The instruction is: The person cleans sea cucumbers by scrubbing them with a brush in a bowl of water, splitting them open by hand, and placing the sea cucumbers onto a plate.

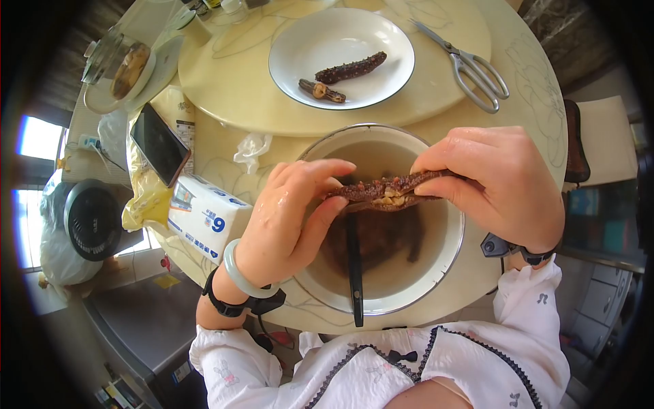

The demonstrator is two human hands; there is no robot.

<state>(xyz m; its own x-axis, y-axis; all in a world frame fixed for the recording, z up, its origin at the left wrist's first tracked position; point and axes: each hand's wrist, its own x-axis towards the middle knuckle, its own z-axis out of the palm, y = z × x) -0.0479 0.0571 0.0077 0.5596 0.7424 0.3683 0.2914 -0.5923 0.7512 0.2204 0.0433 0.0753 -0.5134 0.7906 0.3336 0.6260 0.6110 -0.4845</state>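
Observation:
Between my two hands a dark, spiky sea cucumber point(388, 191) is stretched out over a white bowl point(446, 273) of cloudy water. A slit along it shows pale insides. My left hand point(293, 218) pinches its left end, and my right hand point(484, 184) pinches its right end with thumb and fingers. Dark pieces lie under the water. A black handle point(355, 273) leans across the bowl's near rim; its other end is hidden. Beyond the bowl, a white plate point(300, 54) holds a whole sea cucumber point(351, 68) and a smaller dark piece point(321, 90).
Grey scissors point(466, 65) lie open right of the plate. At the left are a phone point(160, 144), a white and blue package point(204, 217), crumpled plastic point(253, 150) and a glass pot point(112, 65). A chair point(599, 140) stands at the right.

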